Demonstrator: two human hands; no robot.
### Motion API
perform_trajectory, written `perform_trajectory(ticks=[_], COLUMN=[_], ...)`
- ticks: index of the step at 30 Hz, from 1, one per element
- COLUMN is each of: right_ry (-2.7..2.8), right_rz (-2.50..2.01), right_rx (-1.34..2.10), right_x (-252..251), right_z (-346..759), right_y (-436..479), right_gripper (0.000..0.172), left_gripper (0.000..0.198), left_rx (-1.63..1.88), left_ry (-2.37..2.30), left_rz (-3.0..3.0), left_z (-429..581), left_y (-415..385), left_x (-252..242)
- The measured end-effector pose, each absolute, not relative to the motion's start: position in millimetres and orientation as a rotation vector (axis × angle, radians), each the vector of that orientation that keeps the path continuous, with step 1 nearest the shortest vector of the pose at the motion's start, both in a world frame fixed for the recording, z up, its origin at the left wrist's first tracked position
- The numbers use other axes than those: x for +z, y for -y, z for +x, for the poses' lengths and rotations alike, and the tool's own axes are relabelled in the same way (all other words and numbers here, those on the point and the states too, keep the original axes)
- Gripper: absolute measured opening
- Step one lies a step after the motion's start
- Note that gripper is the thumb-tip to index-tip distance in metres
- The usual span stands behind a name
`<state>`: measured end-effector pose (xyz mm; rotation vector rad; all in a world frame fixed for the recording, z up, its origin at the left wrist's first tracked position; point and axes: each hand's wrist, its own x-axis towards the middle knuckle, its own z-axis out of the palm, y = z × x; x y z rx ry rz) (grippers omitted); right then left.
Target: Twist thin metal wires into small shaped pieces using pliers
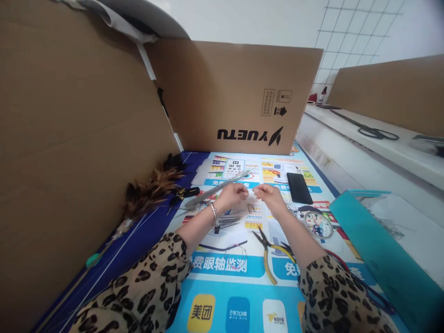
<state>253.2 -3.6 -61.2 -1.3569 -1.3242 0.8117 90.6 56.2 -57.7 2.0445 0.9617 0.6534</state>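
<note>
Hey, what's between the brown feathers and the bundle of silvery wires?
In the head view, a small black-and-gold item lies between the brown feathers and the silvery wires; it's too small to identify.

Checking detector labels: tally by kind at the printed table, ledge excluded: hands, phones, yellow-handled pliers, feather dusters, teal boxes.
Hands: 2 (left hand, right hand)
Black phone: 1
Yellow-handled pliers: 1
Feather duster: 1
Teal box: 1
Total: 6
</note>
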Motion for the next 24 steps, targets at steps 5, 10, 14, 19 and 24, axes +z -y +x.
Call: perform_trajectory(ticks=[5,10,14,19,24], right_ry=[1.294,1.247,1.199,1.118,1.071], right_rz=[-1.278,-1.229,-1.202,-1.154,-1.095], right_rx=[0.975,1.057,1.060,1.191,1.227], right_x=[-52.9,-52.1,-54.6,-55.3,-56.1], right_z=[256.5,256.0,255.4,252.0,250.2], right_y=[7.6,7.9,6.6,8.6,9.4], right_gripper=[0.032,0.032,0.031,0.031,0.027], left_gripper=[0.015,0.018,0.020,0.019,0.019], left_rx=[0.647,0.647,0.642,0.655,0.679], left_ry=[-0.934,-0.895,-0.850,-0.796,-0.725], left_rz=[2.012,1.855,1.755,1.641,1.515], left_z=[88.5,90.4,90.0,89.7,90.0], left_y=[-54.8,-52.2,-52.3,-51.5,-48.9], left_x=[-53.1,-52.8,-54.0,-56.0,-56.7])
